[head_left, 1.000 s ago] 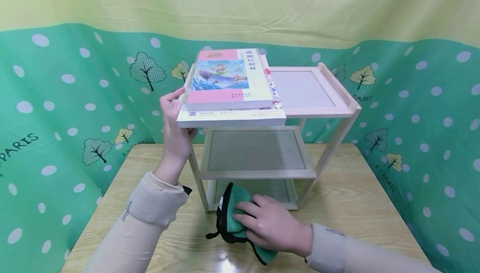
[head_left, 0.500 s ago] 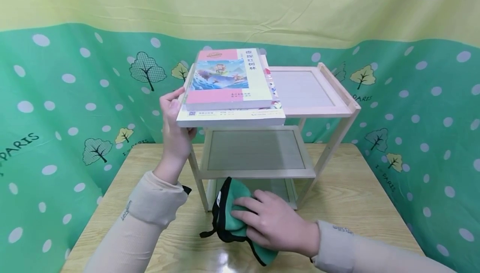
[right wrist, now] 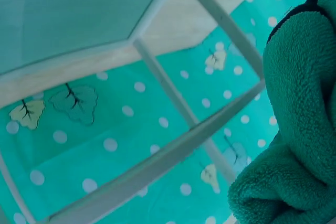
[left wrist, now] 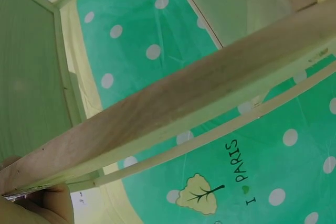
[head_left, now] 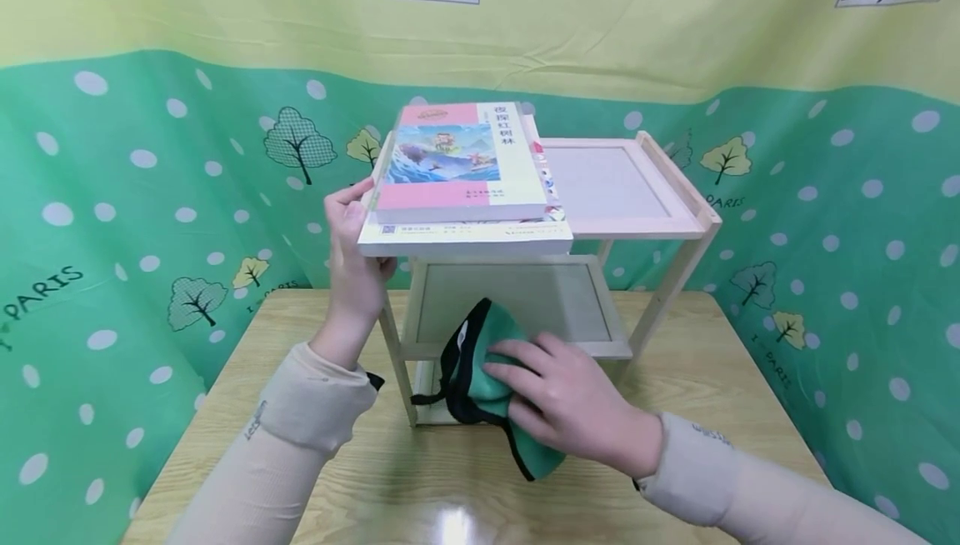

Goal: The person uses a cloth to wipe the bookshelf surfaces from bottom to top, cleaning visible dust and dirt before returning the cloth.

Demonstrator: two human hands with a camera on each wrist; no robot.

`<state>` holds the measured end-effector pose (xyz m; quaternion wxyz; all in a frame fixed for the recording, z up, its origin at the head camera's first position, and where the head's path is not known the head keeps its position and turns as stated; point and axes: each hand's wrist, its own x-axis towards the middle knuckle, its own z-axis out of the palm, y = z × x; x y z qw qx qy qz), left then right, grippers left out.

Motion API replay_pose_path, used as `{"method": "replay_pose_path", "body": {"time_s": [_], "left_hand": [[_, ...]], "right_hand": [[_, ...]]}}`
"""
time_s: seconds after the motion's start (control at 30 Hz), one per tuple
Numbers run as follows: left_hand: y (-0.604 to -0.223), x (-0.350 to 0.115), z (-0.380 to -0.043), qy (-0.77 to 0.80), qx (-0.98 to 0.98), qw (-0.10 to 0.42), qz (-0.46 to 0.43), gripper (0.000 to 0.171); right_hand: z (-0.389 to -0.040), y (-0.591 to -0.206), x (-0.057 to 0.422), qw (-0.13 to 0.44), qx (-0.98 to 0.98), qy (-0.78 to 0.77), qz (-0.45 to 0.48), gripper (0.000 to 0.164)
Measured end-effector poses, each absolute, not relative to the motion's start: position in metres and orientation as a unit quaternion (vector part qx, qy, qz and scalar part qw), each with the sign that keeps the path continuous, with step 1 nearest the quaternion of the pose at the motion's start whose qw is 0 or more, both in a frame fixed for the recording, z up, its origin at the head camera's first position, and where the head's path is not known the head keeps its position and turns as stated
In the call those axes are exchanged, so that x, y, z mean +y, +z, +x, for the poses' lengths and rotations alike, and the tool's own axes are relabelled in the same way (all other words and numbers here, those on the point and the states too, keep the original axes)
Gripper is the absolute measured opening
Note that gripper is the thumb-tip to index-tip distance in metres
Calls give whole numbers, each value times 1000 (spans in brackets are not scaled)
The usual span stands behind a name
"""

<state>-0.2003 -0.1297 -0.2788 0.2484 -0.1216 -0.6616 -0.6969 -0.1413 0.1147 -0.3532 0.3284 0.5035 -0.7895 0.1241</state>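
The green cleaning cloth (right wrist: 299, 77) is plush, rough terry with matt black fabric binding (head_left: 467, 408). The three-tier shelf rack (head_left: 637, 227) is smooth, matt wood. The paperback (head_left: 446, 157) has a smooth paper cover. The wood-grain tabletop (head_left: 735, 378) is glossy; the curtain (head_left: 120, 195) is thin, creased cloth; the sleeves (head_left: 258, 462) look like ribbed knit.

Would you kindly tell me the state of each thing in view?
Upper book: closed, flat on the lower book.
Lower book: closed, flat.
Green cloth: bunched, gripped by the right hand.
Wooden shelf: upright on the table, upper left side gripped by the left hand.
Patterned curtain: hanging, slightly creased.
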Motion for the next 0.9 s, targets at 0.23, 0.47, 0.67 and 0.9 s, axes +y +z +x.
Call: {"method": "replay_pose_path", "body": {"time_s": [0.23, 0.47, 0.67, 0.9], "left_hand": [[-278, -129, -200, -695, -662, 253, -123, 47], [-279, -129, -201, -693, -663, 253, -122, 47], [-279, -129, -201, -689, -667, 258, -118, 47], [-280, -129, -201, -691, -666, 254, -119, 48]], "right_hand": [[-155, -344, 124, 317, -818, 141, 458, 33], [-170, -344, 132, 313, -846, 150, 404, 32], [-181, -345, 136, 280, -873, 158, 366, 33], [-187, -352, 138, 253, -897, 149, 330, 35]]}}
